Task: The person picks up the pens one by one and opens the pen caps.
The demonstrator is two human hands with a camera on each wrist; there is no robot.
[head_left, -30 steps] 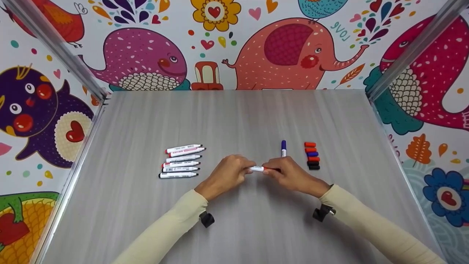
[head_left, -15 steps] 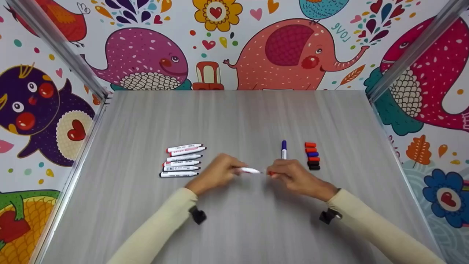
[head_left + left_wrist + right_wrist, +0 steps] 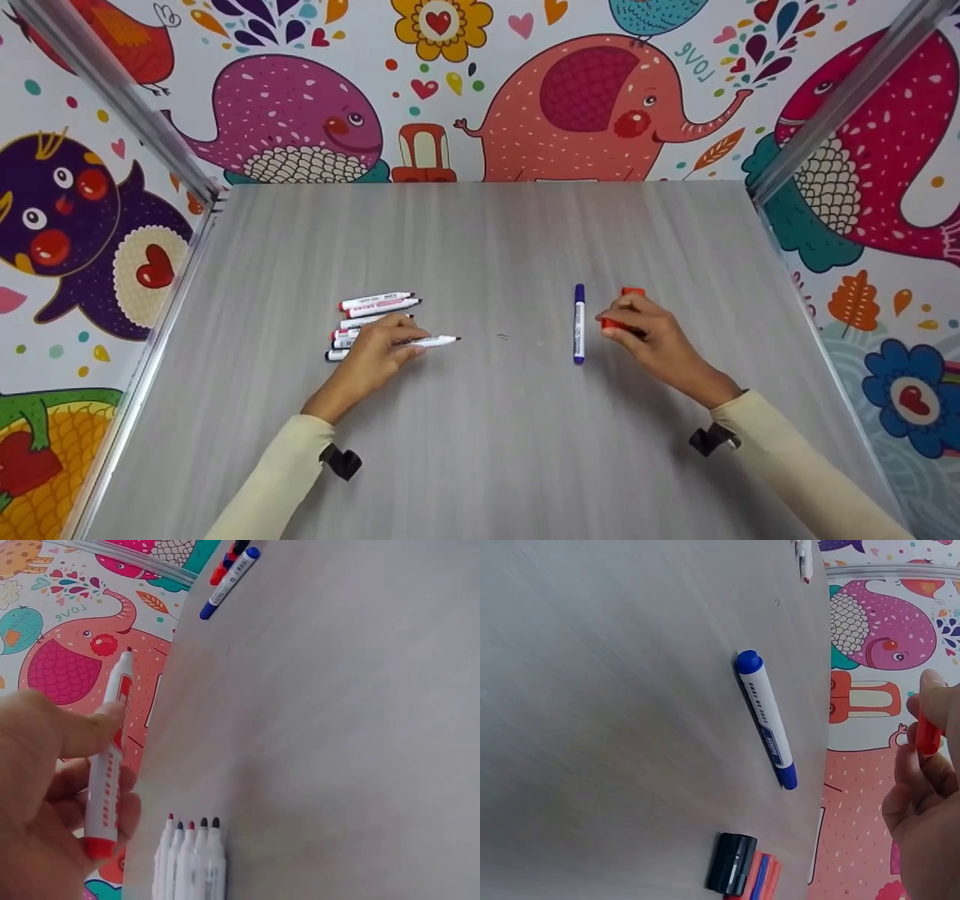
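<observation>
My left hand [image 3: 369, 356] pinches an uncapped white marker [image 3: 436, 341] over the row of uncapped markers [image 3: 381, 307] at the left. In the left wrist view the held marker [image 3: 103, 791] has a red end plug and a bare dark red tip. My right hand [image 3: 660, 334] pinches a red marker cap [image 3: 928, 736] between thumb and fingers. That hand is beside the row of loose caps [image 3: 634, 291], hiding most of it in the head view. Between the hands lies a capped blue marker [image 3: 579, 322].
A small dark mark [image 3: 502, 337] is on the grey table [image 3: 480, 450]. In the right wrist view, black, red and blue caps [image 3: 733, 864] line up near the blue marker. Cartoon-printed walls [image 3: 300, 120] and metal posts [image 3: 840, 105] border the table.
My hands have drawn apart, the red cap coming off the marker. The left hand has carried the marker left to the row; the right has taken the cap right, towards the loose caps.
</observation>
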